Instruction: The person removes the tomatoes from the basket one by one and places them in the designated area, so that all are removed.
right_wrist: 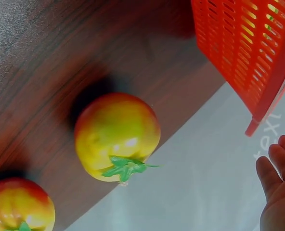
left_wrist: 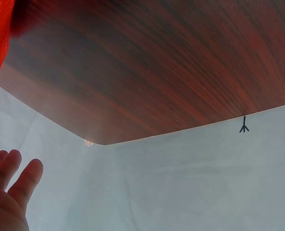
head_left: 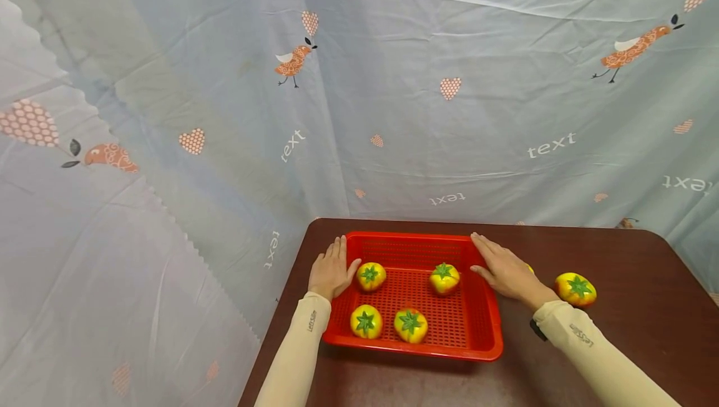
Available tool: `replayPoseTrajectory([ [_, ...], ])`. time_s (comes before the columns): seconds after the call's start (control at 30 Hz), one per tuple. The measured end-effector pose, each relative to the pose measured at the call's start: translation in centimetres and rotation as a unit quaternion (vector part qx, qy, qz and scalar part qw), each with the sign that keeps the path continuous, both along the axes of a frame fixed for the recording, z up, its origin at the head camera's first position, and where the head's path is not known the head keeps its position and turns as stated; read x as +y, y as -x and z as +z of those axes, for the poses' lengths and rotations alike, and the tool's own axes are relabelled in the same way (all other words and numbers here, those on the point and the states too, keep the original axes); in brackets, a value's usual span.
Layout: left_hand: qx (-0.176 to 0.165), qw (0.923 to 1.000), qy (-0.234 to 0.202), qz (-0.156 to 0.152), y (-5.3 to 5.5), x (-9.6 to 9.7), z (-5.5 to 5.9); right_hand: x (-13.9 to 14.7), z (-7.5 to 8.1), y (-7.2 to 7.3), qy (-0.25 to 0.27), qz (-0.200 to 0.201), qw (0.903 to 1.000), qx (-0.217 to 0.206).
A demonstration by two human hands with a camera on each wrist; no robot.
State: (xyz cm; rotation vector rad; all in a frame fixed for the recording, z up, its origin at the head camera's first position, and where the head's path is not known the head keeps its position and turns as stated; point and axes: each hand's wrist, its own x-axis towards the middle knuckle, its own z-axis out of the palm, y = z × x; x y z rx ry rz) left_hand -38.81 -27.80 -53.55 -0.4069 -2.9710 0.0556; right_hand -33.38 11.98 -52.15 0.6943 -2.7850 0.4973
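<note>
A red perforated plastic basket (head_left: 415,352) sits on the table with several yellow-and-red, tomato-like fruits with green leafy tops inside, among them a front-left fruit (head_left: 366,322) and a back-right fruit (head_left: 444,278). At the basket's left side, my left hand (head_left: 331,271) lies along the rim with straight fingers and its thumb toward the inside. My right hand (head_left: 505,269) reaches to the right rim, also with straight fingers. In the right wrist view, the fingers (right_wrist: 270,175) appear close to the basket's corner (right_wrist: 258,108). Neither hand grips a fruit.
Right of the basket, one fruit (head_left: 575,289) lies on the dark brown table (head_left: 629,326). Another fruit (right_wrist: 117,137), mostly behind my right hand in the head view, lies nearer the basket. A patterned grey-blue curtain (head_left: 404,113) hangs behind the table and along its left.
</note>
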Motion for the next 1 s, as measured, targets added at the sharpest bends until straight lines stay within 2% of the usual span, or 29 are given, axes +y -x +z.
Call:
replayPoseTrajectory([
  [0.23,0.002,1.0,-0.001,-0.001,0.0,-0.1,0.0,-0.8,0.0,0.0,0.007,0.012,0.9997,0.019],
  [0.53,-0.001,1.0,0.0,0.0,0.0,0.1,-0.1,-2.9,-0.4,-0.1,-0.025,0.038,0.999,0.004],
  [0.83,0.012,0.9999,0.001,-0.002,0.2,0.0,-0.3,-4.4,-1.2,-0.4,-0.049,0.067,0.9965,-0.007],
  [1.0,0.005,1.0,0.003,-0.001,0.1,0.0,-0.2,-5.4,-1.6,-0.1,-0.067,0.079,0.9946,-0.001],
])
